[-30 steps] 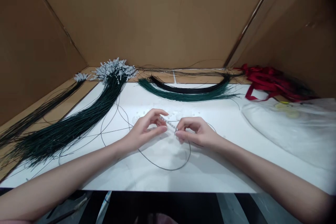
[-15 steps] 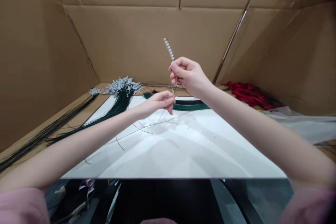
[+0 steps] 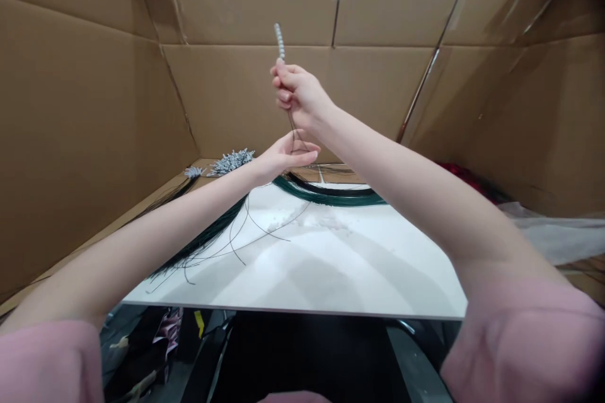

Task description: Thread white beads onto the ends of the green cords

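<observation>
Pinched in the fingers of my right hand is a wire stem whose top is a short row of pale beads, held upright above the table. Thin dark wire tails hang from under that hand. My left hand is just below, thumb and fingers apart, with the wire tails passing by its open fingers; whether they touch it I cannot tell. Behind my left forearm lies a bundle of similar pale-tipped stems with dark green wires, and a smaller pale-tipped bundle beside it.
A curved bundle of dark green wires lies at the back of the white board. Small pale beads are scattered mid-board. Cardboard walls stand around. Red material and a translucent plastic sheet are at the right.
Both hands have risen and shifted a little left in view, the beaded stem with the right. My left hand's fingers have spread apart. The view has tilted upward.
</observation>
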{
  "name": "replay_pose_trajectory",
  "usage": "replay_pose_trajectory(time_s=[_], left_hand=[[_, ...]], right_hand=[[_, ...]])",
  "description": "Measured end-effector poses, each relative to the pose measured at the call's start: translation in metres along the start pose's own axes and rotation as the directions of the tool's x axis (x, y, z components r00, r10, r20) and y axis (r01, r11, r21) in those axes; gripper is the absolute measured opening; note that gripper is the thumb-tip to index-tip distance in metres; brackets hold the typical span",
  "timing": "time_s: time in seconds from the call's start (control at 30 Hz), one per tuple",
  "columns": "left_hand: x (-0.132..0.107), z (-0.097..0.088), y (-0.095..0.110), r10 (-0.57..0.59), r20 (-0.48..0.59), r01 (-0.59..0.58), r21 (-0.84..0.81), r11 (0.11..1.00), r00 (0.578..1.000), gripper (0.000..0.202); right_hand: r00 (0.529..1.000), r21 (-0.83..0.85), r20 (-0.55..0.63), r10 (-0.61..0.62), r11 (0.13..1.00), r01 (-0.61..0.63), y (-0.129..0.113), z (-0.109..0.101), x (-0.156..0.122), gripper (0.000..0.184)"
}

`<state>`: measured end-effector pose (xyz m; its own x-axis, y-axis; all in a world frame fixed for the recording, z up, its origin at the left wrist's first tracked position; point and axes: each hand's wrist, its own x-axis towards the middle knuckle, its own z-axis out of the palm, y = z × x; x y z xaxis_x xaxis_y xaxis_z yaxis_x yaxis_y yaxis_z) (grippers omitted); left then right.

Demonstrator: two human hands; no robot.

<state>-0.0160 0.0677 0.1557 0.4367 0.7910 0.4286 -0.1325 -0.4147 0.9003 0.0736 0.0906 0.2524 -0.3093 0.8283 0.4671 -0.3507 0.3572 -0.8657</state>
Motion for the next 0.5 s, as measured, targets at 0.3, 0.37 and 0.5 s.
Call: replay_pose_trajectory(time_s=[0.3,0.37,0.5], left_hand=[[-0.016,-0.048,0.014,-0.155,-0.052,0.162,0.178,0.971,0.987,0.027],[-0.031,-0.074,0.019,-0.162,-0.109,0.183,0.223,0.958,0.981,0.028],[-0.064,-0.117,0.034,-0.186,-0.185,0.24,0.329,0.913,0.965,0.028]], right_hand=[[1.0,-0.095,-0.025,-0.008,0.995,0.006,-0.024,0.011,0.026,0.032],[0.997,-0.139,-0.071,-0.02,0.99,0.01,-0.028,-0.004,0.028,0.028],[0.986,-0.191,-0.168,-0.02,0.981,-0.013,-0.03,-0.034,0.031,0.028]])
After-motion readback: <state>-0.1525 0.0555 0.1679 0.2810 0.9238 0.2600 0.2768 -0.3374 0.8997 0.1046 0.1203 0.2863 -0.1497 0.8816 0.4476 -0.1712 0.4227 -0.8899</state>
